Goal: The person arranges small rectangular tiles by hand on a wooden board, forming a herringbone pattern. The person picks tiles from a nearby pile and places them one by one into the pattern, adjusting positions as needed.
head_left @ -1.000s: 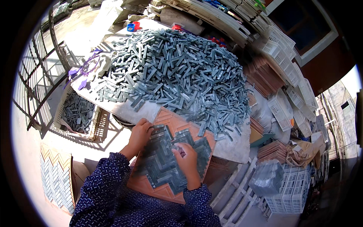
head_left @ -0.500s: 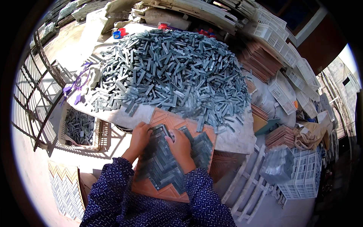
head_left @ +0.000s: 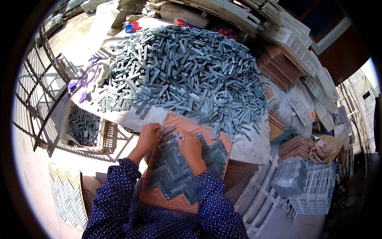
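Both hands, left hand [head_left: 148, 135] and right hand [head_left: 190, 146], press flat, fingers together, on the herringbone tray [head_left: 161, 197]; loose grey strips [head_left: 187, 71] lie beyond.

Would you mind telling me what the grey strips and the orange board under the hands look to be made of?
The grey strips look like cut stone or ceramic tile: matt, mottled grey, with sharp straight edges. The orange board looks like moulded plastic, though terracotta is possible: a flat even colour with raised zigzag ribs. Both hands, left and right, rest on it.

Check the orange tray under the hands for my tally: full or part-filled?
Part-filled: grey strips cover the orange tray's middle; bare zigzag grooves show at its top and bottom.
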Tool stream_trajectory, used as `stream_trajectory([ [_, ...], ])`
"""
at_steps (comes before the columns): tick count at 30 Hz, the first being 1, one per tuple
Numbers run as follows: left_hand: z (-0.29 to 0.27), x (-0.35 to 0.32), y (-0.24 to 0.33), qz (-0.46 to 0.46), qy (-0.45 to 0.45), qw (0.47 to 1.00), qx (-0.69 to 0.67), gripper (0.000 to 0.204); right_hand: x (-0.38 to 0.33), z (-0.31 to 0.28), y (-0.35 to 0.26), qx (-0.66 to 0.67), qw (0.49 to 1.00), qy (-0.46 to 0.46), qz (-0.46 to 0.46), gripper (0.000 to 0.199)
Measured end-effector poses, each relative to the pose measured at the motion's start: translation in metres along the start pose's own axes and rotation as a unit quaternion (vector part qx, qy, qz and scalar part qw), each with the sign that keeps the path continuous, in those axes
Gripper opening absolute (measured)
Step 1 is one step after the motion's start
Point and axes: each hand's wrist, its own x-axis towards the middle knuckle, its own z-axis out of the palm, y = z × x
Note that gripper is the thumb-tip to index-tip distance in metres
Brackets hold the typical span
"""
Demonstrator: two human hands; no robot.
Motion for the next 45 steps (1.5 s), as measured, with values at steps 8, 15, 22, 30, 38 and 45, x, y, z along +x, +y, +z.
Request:
stream_trajectory([
  [8, -0.001, -0.002, 0.006, 0.041, 0.018, 0.998, 0.036, 0.011, -0.007, 0.006, -0.001, -0.032, 0.997, 0.068, -0.034, 0.015],
  [15, 0.013, -0.026, 0.002, 0.174, 0.062, 0.974, 0.13, 0.012, -0.01, 0.008, -0.002, 0.022, 0.997, 0.068, -0.021, 0.013],
  [22, 0.018, -0.027, -0.001, 0.187, 0.1, 0.969, 0.125, 0.012, -0.007, 0.003, 0.001, 0.051, 0.997, 0.044, -0.045, 0.009],
  [30, 0.017, -0.021, -0.001, 0.155, 0.092, 0.98, 0.083, 0.011, -0.003, 0.002, 0.012, 0.071, 0.996, 0.04, -0.045, 0.014],
  [38, 0.009, -0.02, 0.008, 0.091, 0.05, 0.988, 0.11, 0.011, -0.084, -0.045, 0.0, 0.246, 0.967, 0.052, 0.025, 0.019],
  [45, 0.005, -0.014, 0.013, 0.182, 0.007, 0.961, 0.209, 0.026, -0.184, -0.063, 0.021, 0.231, 0.966, 0.046, 0.104, 0.012],
])
